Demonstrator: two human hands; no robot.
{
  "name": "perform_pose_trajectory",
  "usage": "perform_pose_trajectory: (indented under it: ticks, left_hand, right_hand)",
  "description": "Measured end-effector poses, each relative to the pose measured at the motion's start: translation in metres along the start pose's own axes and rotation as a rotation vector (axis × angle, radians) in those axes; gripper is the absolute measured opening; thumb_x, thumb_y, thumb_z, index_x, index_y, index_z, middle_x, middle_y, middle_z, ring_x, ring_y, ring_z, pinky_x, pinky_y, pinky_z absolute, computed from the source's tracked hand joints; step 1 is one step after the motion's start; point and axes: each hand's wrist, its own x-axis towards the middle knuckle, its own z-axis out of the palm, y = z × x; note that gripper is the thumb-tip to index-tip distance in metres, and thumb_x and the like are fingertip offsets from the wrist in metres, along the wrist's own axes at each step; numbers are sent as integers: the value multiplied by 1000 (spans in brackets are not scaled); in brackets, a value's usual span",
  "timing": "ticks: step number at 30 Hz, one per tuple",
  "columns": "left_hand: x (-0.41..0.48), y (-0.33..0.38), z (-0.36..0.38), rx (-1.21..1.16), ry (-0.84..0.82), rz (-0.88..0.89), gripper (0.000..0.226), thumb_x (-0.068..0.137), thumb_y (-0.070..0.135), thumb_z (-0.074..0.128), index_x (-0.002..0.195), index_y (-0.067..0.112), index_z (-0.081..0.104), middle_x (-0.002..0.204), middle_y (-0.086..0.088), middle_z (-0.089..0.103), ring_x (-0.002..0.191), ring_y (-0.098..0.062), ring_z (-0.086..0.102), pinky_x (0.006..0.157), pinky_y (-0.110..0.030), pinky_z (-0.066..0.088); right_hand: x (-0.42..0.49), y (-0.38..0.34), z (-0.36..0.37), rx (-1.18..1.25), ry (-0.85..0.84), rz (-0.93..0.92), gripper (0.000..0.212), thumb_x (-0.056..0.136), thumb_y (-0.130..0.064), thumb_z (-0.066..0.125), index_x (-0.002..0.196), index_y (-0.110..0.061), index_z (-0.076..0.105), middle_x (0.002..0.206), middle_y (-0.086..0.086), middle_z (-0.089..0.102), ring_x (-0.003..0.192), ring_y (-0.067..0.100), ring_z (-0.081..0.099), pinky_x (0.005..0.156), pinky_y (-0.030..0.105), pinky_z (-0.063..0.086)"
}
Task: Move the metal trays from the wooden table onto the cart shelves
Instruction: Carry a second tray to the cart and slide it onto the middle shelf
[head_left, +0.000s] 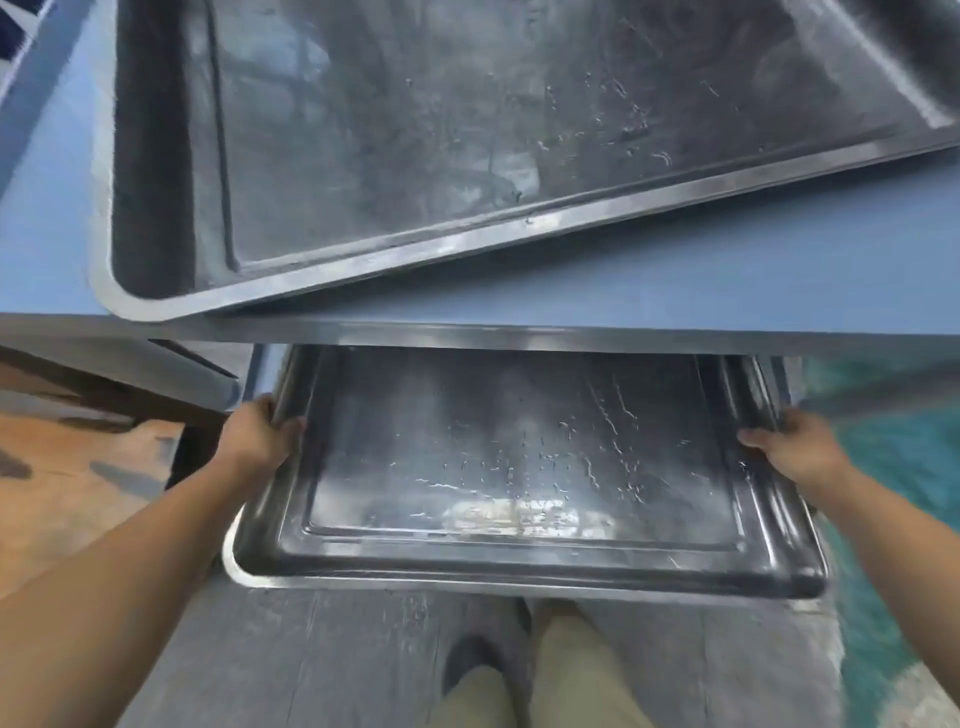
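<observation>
Head view: both hands (260, 434) (792, 447) grip empty lower tray (519, 457).

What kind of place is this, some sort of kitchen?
Probably a commercial kitchen or bakery. A large metal tray lies on the blue cart shelf, and both hands slide a second tray onto the shelf below.

held tray's (519, 467) far end hidden under top shelf (727, 291), upper tray (467, 130) cropped by frame
</observation>
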Motion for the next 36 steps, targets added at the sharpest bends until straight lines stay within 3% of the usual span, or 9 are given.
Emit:
perform_pose_trajectory:
  ticks: [2,4,10,14,18,22,28,32,36]
  left_hand:
    - [29,14,8,45,16,23,15,89,18,67,96,6,61,78,-12,60,59,-24,54,62,-32,39]
    - [56,27,15,104,39,63,21,89,19,67,97,0,62,87,-22,63,74,-35,60,68,-33,38]
    - [119,54,24,204,134,145,37,87,23,66,105,-8,59,109,-27,61,100,-41,59,79,-38,42]
    - [150,66,26,232,227,219,42,85,21,70,107,-12,57,113,-31,59,102,-42,58,74,-35,39]
    - [167,78,28,205,316,292,37,82,20,73,103,-6,58,107,-27,60,86,-34,53,70,-33,36]
    - [173,89,30,203,374,376,31,80,18,74,99,7,52,95,-13,57,83,-30,55,64,-32,38]
    - [190,85,52,252,375,373,26,79,18,70,93,7,52,97,-16,62,85,-32,56,69,-34,40]
    - [201,76,63,199,404,383,24,80,20,70,86,11,49,93,-17,63,78,-30,52,69,-34,39]
    - [203,77,66,227,412,347,28,83,25,69,93,8,49,98,-20,64,90,-39,59,73,-37,44]
  right_hand:
    - [30,-9,10,-23,23,-24,20,80,-8,77,85,-1,59,88,23,63,82,41,61,71,47,48]
    - [60,-17,17,-13,79,-55,36,77,-4,78,62,-8,45,64,9,51,59,25,47,53,35,35]
    - [124,-53,20,-127,122,-245,34,75,-7,78,59,-3,47,58,11,49,51,21,46,48,29,31]
    - [158,-78,23,-183,214,-396,32,74,-7,79,63,1,50,66,17,51,56,25,46,49,31,29]
    - [176,-95,29,-243,283,-401,28,77,-8,79,81,2,53,97,27,52,78,27,45,54,31,26]
    - [188,-101,35,-328,275,-360,47,82,-15,76,112,15,56,120,33,54,106,42,55,76,35,40]
    - [206,-92,50,-291,301,-360,30,78,-7,73,95,14,59,110,33,59,99,40,59,67,29,34]
    - [211,-87,56,-302,285,-354,27,81,-10,71,95,10,61,104,29,60,104,40,58,71,30,37]
    - [209,-86,60,-309,340,-387,31,78,-9,73,97,12,61,114,31,58,106,40,56,72,30,33]
